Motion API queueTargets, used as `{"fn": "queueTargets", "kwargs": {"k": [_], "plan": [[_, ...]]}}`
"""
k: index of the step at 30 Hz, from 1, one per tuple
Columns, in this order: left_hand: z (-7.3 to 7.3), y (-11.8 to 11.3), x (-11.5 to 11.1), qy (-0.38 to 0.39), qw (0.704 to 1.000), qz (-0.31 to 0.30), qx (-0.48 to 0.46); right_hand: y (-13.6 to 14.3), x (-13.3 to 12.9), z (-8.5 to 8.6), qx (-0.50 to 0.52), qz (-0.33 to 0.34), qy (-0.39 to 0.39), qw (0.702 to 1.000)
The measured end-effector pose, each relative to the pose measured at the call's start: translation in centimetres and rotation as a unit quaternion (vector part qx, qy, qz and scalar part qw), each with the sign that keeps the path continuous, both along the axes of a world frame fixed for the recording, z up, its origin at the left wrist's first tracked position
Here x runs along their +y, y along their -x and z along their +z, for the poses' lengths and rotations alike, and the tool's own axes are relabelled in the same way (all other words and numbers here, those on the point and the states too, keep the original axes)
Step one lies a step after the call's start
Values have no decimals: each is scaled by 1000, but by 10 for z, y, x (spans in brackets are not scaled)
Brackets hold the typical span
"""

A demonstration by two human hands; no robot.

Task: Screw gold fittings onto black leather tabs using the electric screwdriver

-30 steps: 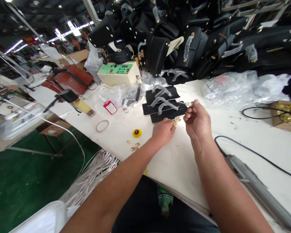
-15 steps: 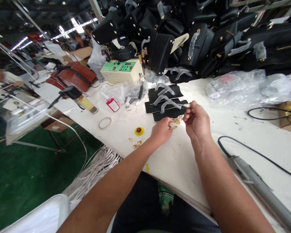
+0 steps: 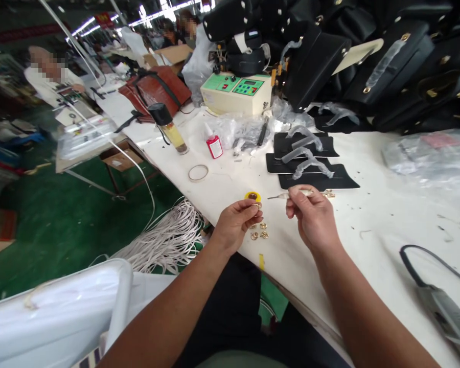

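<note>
My left hand (image 3: pixel 235 223) is closed in a pinch on a small gold metal ring (image 3: pixel 258 205), partly hidden by the fingers. My right hand (image 3: pixel 316 214) grips a small screwdriver (image 3: pixel 282 196) with a pale handle; its thin tip points left toward the ring, apart from it. Just behind the left fingertips sits a yellow round dish (image 3: pixel 252 196) with dark brown contents. Several gold fittings (image 3: pixel 264 235) lie on the table below the left hand. More gold fittings (image 3: pixel 330 193) lie beyond the right hand, near black panels (image 3: pixel 320 179) with plastic-wrapped handles.
A red bottle (image 3: pixel 214 146), a clear jar with a black top (image 3: pixel 172 134) and a control box (image 3: pixel 235 97) stand further back. Black bags (image 3: pixel 314 66) are piled behind. A grey corded tool (image 3: pixel 444 314) lies at right. A co-worker (image 3: pixel 53 76) is at far left.
My left hand has moved left from the gold pile by the panels to beside the yellow dish, carrying a ring. My right hand has lowered, its screwdriver now pointing left. The view has shifted left.
</note>
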State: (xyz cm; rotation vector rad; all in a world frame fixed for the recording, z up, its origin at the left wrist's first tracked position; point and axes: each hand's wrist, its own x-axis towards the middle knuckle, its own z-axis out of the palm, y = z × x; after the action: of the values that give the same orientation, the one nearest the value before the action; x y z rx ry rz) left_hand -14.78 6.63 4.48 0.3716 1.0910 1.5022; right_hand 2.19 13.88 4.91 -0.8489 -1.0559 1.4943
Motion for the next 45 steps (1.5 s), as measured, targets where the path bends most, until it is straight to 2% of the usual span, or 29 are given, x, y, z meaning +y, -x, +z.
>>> {"fn": "queueTargets", "kwargs": {"k": [5,12,21,34,40,45], "plan": [[-6,5,-9,-9,997,13,-71,11,-17,3,-103,17,-58,993],[-6,4,-7,-13,994,12,-110,12,-21,6,-141,-13,-85,986],[-2,-1,-4,10,993,24,-117,12,-20,3,-149,-19,-77,986],[-4,-4,-4,10,993,33,-110,14,-23,8,-153,-20,-79,985],[0,-6,-5,7,993,31,-111,14,-22,8,-149,-24,-80,985],[0,-6,-5,10,995,38,-90,11,-21,4,-143,-4,-86,986]]}}
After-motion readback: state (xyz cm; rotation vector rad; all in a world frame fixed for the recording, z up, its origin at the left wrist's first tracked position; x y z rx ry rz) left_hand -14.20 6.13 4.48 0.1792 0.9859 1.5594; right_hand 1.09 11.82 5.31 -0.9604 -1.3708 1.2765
